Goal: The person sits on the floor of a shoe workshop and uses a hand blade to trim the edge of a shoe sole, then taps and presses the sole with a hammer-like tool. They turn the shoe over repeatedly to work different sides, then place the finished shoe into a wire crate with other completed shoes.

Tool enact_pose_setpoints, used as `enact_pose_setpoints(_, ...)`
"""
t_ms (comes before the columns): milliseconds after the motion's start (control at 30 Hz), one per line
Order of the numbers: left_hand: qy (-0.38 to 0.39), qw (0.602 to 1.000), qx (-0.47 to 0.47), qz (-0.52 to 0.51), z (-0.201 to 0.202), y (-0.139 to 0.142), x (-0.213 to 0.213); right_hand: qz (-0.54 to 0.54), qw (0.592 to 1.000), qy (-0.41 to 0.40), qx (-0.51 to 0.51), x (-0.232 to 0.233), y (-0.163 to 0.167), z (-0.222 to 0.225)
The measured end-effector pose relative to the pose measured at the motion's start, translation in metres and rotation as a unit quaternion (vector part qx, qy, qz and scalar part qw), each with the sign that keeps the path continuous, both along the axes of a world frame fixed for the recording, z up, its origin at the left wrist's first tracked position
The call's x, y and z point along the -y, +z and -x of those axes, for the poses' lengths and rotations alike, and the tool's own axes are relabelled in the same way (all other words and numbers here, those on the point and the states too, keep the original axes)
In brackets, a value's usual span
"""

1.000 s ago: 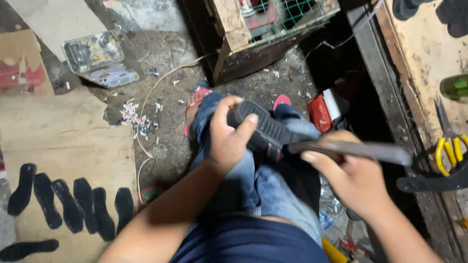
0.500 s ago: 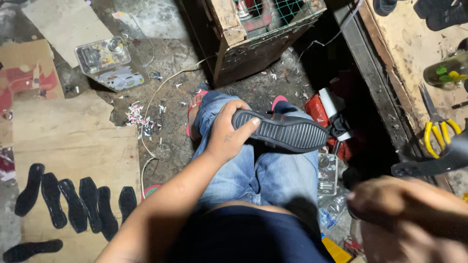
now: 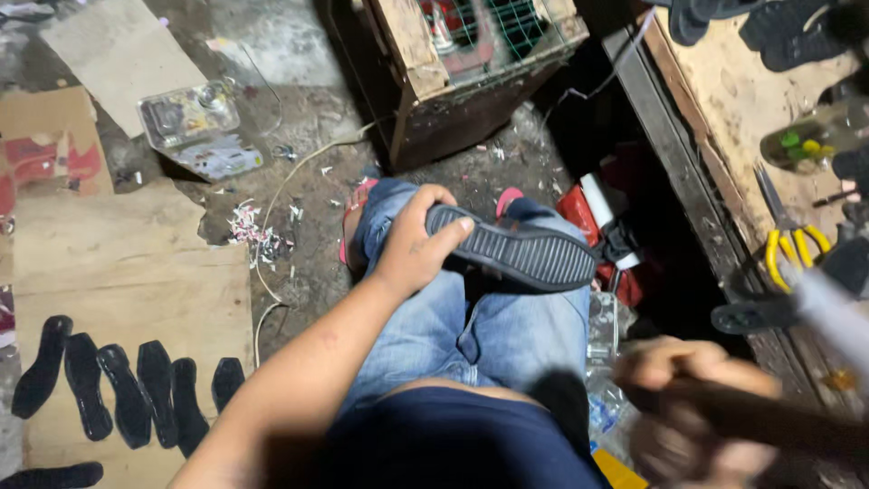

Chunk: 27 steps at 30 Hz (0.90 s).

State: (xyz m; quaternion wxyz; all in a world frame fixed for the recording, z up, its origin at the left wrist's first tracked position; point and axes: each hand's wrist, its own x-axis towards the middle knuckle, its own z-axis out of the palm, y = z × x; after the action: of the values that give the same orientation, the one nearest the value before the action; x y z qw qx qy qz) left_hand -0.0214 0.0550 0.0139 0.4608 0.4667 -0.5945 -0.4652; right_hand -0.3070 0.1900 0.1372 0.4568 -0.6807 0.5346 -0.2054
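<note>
Head view: left hand (image 3: 412,249) grips a black shoe sole (image 3: 516,249) by its heel end, tread up, across the knees. Right hand (image 3: 697,407), blurred, is closed round a dark tool handle (image 3: 769,417), well apart to the right of the sole. Step looks like working the sole; next needs tool brought to it, sole held steady.

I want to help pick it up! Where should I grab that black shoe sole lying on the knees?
Probably the free end of the black shoe sole, pointing right. The left hand already clamps the other end, and the sole lies flat across the jeans, ridged side up. Come from the right and pinch its thin edges, thumb on top.
</note>
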Motion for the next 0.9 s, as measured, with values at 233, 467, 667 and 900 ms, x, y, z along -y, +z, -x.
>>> enact_pose_setpoints(233,-0.024,0.999,0.012,0.018,0.007,0.004,-0.001,-0.046,0.936,-0.182,-0.299,-0.030,-0.032,0.005)
enact_pose_setpoints(467,-0.030,0.999,0.012,0.006,0.013,0.005,0.005,-0.012,0.900,-0.149,-0.409,-0.018,-0.053,-0.008)
enact_pose_setpoints(667,-0.040,0.999,0.014,-0.002,0.014,-0.003,0.000,0.078,0.958,-0.274,-0.036,-0.036,0.020,-0.016)
enact_pose_setpoints(900,-0.038,0.999,0.020,0.028,0.017,-0.005,0.001,-0.013,0.948,-0.155,-0.277,0.009,-0.047,-0.029)
